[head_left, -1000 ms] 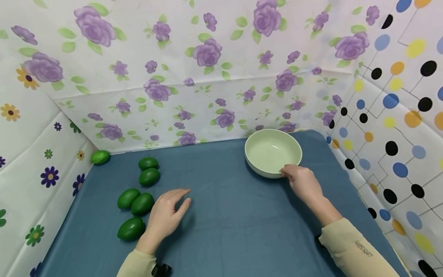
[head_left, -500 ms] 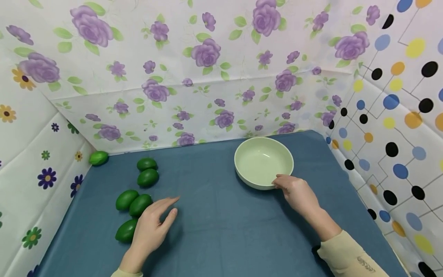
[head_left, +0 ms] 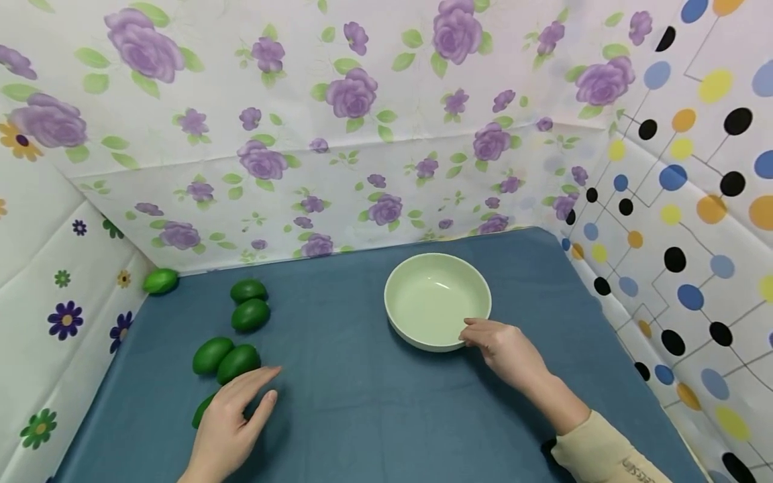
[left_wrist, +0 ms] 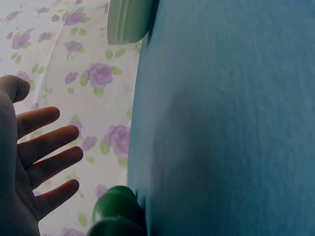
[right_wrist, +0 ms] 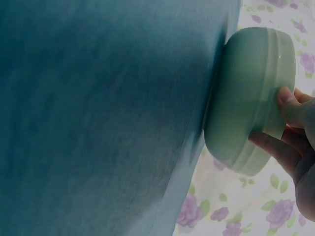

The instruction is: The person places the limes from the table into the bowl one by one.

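A pale green bowl [head_left: 431,298] sits upright on the blue cloth, right of the middle in the head view. My right hand [head_left: 504,352] pinches its near right rim; in the right wrist view the thumb and fingers press on the bowl's side [right_wrist: 246,98]. Over at the left, my left hand [head_left: 232,419] hovers above the cloth with its fingers apart, holding nothing, as the left wrist view also shows. It partly hides one dark green oval fruit [head_left: 201,410]. Just beyond it lie two more dark green fruits [head_left: 238,364], touching each other.
Farther back lies another pair of dark green fruits [head_left: 250,315]. A lighter green fruit [head_left: 160,281] is in the far left corner. Patterned sheets form a back wall [head_left: 290,201] and side walls [head_left: 694,268] around the blue cloth [head_left: 350,416].
The bowl has slid left and nearer, with my right hand on its rim. My left hand has moved left and nearer, now covering part of the closest fruit.
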`<action>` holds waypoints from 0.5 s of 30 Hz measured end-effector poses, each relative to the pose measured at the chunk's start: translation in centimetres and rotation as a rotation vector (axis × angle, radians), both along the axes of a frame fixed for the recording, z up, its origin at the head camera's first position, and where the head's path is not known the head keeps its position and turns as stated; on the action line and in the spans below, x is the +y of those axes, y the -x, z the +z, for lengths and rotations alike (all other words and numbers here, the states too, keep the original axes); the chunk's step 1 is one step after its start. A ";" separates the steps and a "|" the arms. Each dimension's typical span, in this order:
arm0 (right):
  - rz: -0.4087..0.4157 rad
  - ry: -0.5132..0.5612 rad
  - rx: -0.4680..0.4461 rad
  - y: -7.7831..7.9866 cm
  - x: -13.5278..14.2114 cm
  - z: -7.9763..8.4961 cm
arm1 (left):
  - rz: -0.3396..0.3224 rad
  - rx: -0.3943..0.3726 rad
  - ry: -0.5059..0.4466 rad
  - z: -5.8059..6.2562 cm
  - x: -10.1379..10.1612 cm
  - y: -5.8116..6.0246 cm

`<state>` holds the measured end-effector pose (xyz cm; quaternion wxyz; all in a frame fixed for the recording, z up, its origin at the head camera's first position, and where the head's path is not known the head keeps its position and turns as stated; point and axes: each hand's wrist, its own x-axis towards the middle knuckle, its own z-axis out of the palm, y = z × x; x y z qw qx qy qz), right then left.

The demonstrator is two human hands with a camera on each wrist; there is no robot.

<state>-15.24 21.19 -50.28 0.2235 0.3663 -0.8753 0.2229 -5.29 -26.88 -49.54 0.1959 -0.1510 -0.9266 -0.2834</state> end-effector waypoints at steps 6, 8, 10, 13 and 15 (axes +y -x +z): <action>0.088 0.000 -0.022 -0.4 -0.9 0.2 | 0.009 0.026 -0.002 0.0 -0.9 -0.7; 0.116 -0.003 -0.032 -0.6 -1.1 0.3 | 0.021 0.020 0.008 0.0 -1.2 -0.8; 0.140 -0.005 -0.043 -0.7 -1.3 0.4 | 0.032 0.011 0.017 0.0 -1.5 -0.8; 0.168 -0.006 -0.058 -0.9 -1.5 0.4 | 0.047 -0.004 0.027 0.1 -1.9 -0.9; 0.173 -0.007 -0.067 -0.9 -1.6 0.5 | 0.054 -0.015 0.026 0.1 -2.1 -1.0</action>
